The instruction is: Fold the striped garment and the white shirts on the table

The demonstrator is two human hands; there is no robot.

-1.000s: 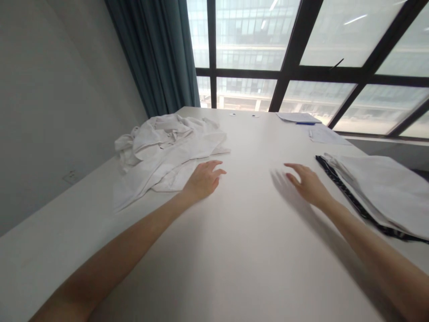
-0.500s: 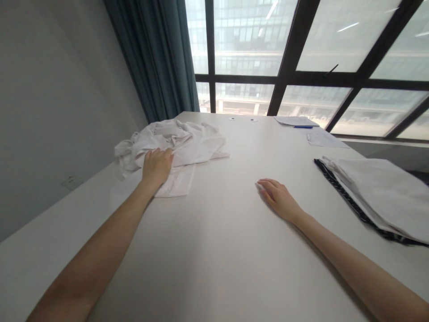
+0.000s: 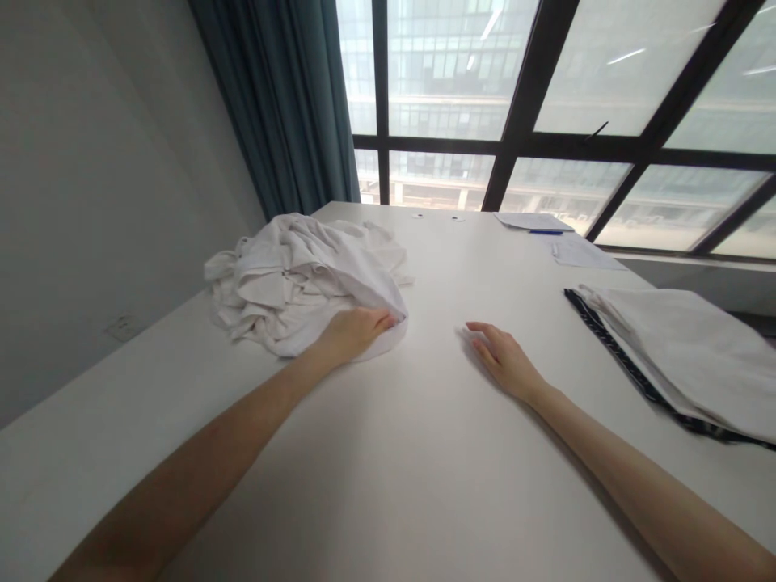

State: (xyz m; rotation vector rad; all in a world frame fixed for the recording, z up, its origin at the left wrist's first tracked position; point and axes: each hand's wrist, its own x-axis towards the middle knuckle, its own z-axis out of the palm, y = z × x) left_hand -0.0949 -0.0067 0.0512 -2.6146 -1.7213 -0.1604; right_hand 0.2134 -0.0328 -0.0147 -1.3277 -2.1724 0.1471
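A crumpled heap of white cloth (image 3: 272, 271), perhaps garments, lies on the left of the white table. My left hand (image 3: 357, 330) is closed on the near right edge of this cloth, its fingers curled into a fold and partly hidden by it. To the right, apart from the heap, my right hand (image 3: 498, 360) rests by the table surface with thumb and fingers apart. Nothing that I can make out is held in it.
Folded white cloth (image 3: 685, 347) lies over a dark patterned piece (image 3: 630, 364) at the right. Papers (image 3: 585, 255) and a blue pen (image 3: 546, 232) are at the far right of the table (image 3: 424, 485). A wall, a blue curtain (image 3: 291, 105) and windows stand beyond.
My left hand has moved right and slightly nearer, pulling an edge of the white cloth over with it. My right hand has stayed almost in place.
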